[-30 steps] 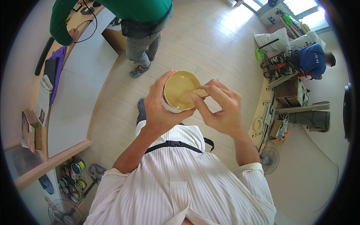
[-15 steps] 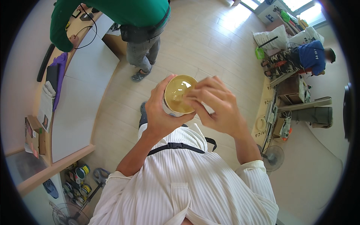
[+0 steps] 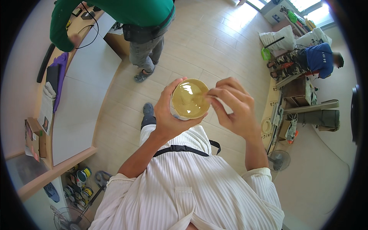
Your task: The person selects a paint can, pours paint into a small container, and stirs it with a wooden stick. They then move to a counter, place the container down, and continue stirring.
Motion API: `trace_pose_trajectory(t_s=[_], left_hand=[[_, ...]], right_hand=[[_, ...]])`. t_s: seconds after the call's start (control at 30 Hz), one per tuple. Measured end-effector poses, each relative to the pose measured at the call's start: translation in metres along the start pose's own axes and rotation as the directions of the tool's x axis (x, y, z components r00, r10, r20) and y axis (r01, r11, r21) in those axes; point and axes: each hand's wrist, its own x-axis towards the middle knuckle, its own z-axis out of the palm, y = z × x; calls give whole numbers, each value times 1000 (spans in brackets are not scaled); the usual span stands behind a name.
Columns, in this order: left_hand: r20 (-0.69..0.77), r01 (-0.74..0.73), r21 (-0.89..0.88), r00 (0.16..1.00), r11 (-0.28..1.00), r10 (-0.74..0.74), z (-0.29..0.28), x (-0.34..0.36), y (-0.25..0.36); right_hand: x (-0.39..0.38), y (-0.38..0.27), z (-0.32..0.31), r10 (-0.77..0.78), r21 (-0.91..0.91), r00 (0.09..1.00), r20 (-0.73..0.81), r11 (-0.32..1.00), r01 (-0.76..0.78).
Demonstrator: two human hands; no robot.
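A round cup point(image 3: 188, 100) with a pale rim holds a glossy, yellowish liquid that reflects light. My left hand point(image 3: 167, 115) is wrapped round its left and near sides, keeping it up in front of my waist. At the cup's right rim my right hand point(image 3: 234, 109) has thumb and fingers pinched together. Something thin seems to reach from the fingertips over the liquid, but it is too faint to name.
At the left a person in a green top point(image 3: 126, 13) stands by a long counter point(image 3: 86, 88). Paint cans point(image 3: 82, 176) sit below it. Another person in blue point(image 3: 321, 60) is at the right, near white sacks point(image 3: 276, 38), boards and a fan point(image 3: 279, 160).
My left hand and the cup have shifted slightly right. My right hand has moved right, from over the liquid to the rim, still pinched.
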Motion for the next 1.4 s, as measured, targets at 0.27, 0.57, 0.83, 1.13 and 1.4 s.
trace_pose_trajectory(t_s=[0.27, 0.57, 0.83, 1.13, 1.4], left_hand=[[42, 24, 96, 999, 995, -28, 0, 9, -3], [107, 26, -33, 994, 999, -22, 28, 26, -14], [131, -92, 73, 988, 993, 82, 56, 66, -24], [254, -114, 221, 966, 969, 55, 106, 146, -56], [349, -59, 195, 937, 979, -13, 194, 239, -116]], right_hand=[[-7, 15, 6, 31, 105, 999, -6, 994, -30], [1, 40, -5, -83, 140, 995, 62, 987, 74], [22, 86, -40, -119, -107, 992, -38, 988, 114], [47, 173, -72, 351, 10, 936, -21, 936, -351], [41, 282, -94, 871, 553, 488, 56, 380, -741]])
